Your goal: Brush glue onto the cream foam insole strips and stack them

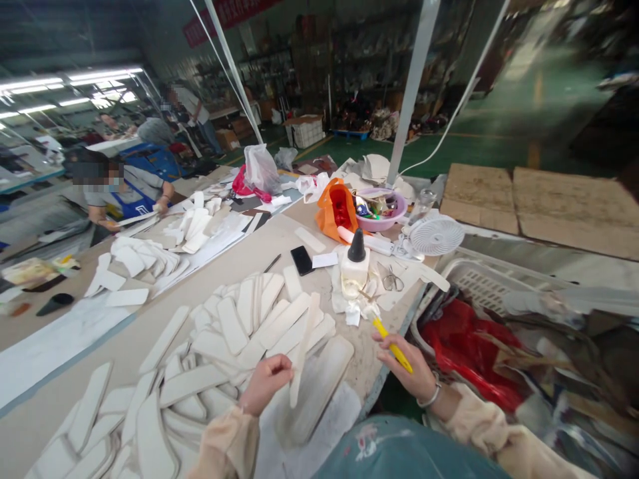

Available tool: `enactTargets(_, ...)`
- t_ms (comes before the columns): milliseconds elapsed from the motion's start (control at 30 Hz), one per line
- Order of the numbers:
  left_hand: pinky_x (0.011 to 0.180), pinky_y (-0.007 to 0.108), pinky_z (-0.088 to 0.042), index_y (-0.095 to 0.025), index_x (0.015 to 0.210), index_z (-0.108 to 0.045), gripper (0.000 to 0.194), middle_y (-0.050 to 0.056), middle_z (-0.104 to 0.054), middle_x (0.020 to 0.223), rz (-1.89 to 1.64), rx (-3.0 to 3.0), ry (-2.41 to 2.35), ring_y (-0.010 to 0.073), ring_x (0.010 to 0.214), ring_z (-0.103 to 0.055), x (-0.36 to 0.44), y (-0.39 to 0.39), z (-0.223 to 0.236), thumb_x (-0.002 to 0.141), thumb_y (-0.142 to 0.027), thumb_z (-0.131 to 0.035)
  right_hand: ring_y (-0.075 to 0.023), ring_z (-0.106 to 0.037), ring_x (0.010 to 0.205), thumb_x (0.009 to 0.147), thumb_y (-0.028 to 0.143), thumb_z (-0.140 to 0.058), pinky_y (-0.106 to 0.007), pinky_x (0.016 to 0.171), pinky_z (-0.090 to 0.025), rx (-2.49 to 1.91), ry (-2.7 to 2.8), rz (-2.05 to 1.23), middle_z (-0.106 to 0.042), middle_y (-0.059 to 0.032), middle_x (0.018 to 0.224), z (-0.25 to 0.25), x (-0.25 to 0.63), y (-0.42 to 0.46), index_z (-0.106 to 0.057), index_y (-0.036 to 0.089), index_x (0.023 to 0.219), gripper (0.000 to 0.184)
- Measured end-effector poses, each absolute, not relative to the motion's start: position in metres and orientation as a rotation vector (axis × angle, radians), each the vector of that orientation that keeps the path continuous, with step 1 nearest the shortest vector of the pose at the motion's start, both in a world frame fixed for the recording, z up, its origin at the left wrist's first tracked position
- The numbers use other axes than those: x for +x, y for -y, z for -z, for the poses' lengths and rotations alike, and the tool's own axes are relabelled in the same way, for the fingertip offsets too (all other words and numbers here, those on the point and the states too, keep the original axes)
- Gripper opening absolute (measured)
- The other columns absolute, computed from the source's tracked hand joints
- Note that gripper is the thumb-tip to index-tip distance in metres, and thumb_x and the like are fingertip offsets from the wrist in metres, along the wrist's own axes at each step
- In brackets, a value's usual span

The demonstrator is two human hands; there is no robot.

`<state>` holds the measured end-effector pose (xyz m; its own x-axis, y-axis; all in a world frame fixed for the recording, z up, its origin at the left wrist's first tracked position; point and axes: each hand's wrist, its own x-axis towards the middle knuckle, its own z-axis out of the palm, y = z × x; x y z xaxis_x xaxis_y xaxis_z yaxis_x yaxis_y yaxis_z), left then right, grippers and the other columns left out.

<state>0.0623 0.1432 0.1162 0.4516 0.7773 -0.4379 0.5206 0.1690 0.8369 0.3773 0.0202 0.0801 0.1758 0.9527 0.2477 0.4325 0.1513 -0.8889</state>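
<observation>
My left hand [269, 380] pinches the edge of a long, narrow off-white strip [305, 346], which is held up above the table. Below the strip lies a wider pale board [319, 382] on white paper. In my right hand [412, 369] is a brush with a yellow handle [392, 342], its bristle end pointing at a white glue bottle [355, 269] with a black cone nozzle. The bristles are smeared white and lie by crumpled, glue-stained paper [352, 313]. A large heap of off-white strips [219, 339] spreads to the left of my left hand.
A black phone [301, 260], scissors [393, 279], an orange bag [335, 209], a purple basin [382, 209] and a white fan [436, 234] stand farther back. At right is a white basket [474, 286] with red plastic. Across the table a co-worker [134, 189] handles similar strips.
</observation>
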Motion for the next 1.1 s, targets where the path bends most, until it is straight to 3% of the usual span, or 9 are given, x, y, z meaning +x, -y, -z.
enactTargets(167,0.050,0.020,-0.025,-0.013,0.062,-0.057,0.014,-0.006,-0.046,0.050,-0.258,1.028,-1.041,0.0055,0.048,-0.035,0.073,-0.061,-0.097,0.056,-0.023,-0.065,-0.0254,-0.052,0.110,0.074,0.031,-0.065,-0.042,0.087,-0.046,-1.264,1.371,-0.871,-0.056,-0.0110,0.117,-0.086,0.360,-0.041,-0.039,0.024,0.086,0.030)
enactTargets(300,0.050,0.020,-0.026,-0.012,0.059,-0.059,0.018,-0.004,-0.048,0.048,-0.273,0.836,-1.005,0.0056,0.046,-0.038,0.079,-0.025,-0.087,0.051,-0.022,-0.071,-0.0211,-0.060,0.093,0.074,0.032,-0.064,-0.034,0.078,-0.050,-1.239,1.291,-1.049,-0.063,-0.0037,0.092,-0.080,0.349,-0.044,-0.038,0.024,0.079,0.028)
enactTargets(400,0.049,0.020,-0.029,-0.012,0.066,-0.061,0.026,-0.002,-0.052,0.053,-0.403,0.664,-1.071,0.0065,0.047,-0.041,0.079,-0.005,-0.095,0.053,-0.032,-0.072,-0.0178,-0.061,0.075,0.074,0.031,-0.063,-0.028,0.068,-0.050,-1.317,1.286,-1.013,-0.055,0.0026,0.068,-0.072,0.348,-0.040,-0.038,0.023,0.071,0.027)
enactTargets(533,0.054,0.021,-0.035,-0.014,0.086,-0.062,0.044,0.002,-0.059,0.070,-0.654,0.584,-1.136,0.0101,0.059,-0.050,0.077,0.027,-0.107,0.059,-0.049,-0.067,-0.0171,-0.060,0.072,0.074,0.031,-0.063,-0.026,0.065,-0.048,-1.375,1.352,-0.917,-0.051,0.0025,0.068,-0.063,0.351,-0.035,-0.040,0.022,0.070,0.025)
enactTargets(633,0.051,0.021,-0.035,-0.013,0.076,-0.062,0.041,-0.001,-0.057,0.061,-0.681,0.596,-1.266,0.0091,0.054,-0.048,0.077,0.047,-0.100,0.056,-0.047,-0.071,-0.0179,-0.061,0.073,0.076,0.034,-0.060,-0.026,0.067,-0.048,-1.371,1.448,-0.917,-0.052,0.0014,0.069,-0.059,0.352,-0.032,-0.041,0.023,0.071,0.023)
enactTargets(733,0.049,0.021,-0.037,-0.014,0.068,-0.059,0.039,-0.003,-0.054,0.054,-0.772,0.467,-1.462,0.0088,0.050,-0.047,0.079,0.053,-0.082,0.058,-0.051,-0.067,-0.0165,-0.058,0.064,0.079,0.038,-0.056,-0.026,0.061,-0.048,-1.395,1.559,-0.897,-0.054,0.0013,0.067,-0.053,0.352,-0.034,-0.043,0.023,0.072,0.022)
enactTargets(933,0.057,0.024,-0.047,-0.014,0.075,-0.059,0.041,0.002,-0.062,0.068,-0.788,0.601,-1.742,0.0122,0.062,-0.057,0.070,0.029,-0.038,0.058,-0.051,-0.063,-0.0158,-0.055,0.057,0.082,0.042,-0.050,-0.027,0.055,-0.045,-1.399,1.758,-0.760,-0.056,0.0003,0.067,-0.030,0.345,-0.060,-0.045,0.023,0.076,0.020)
enactTargets(1100,0.050,0.022,-0.042,-0.016,0.072,-0.054,0.025,-0.003,-0.055,0.055,-0.737,0.720,-1.982,0.0093,0.048,-0.050,0.058,0.007,-0.007,0.065,-0.040,-0.059,-0.0185,-0.057,0.062,0.083,0.039,-0.048,-0.029,0.058,-0.044,-1.435,1.926,-0.621,-0.057,-0.0011,0.067,-0.010,0.335,-0.083,-0.047,0.023,0.076,0.018)
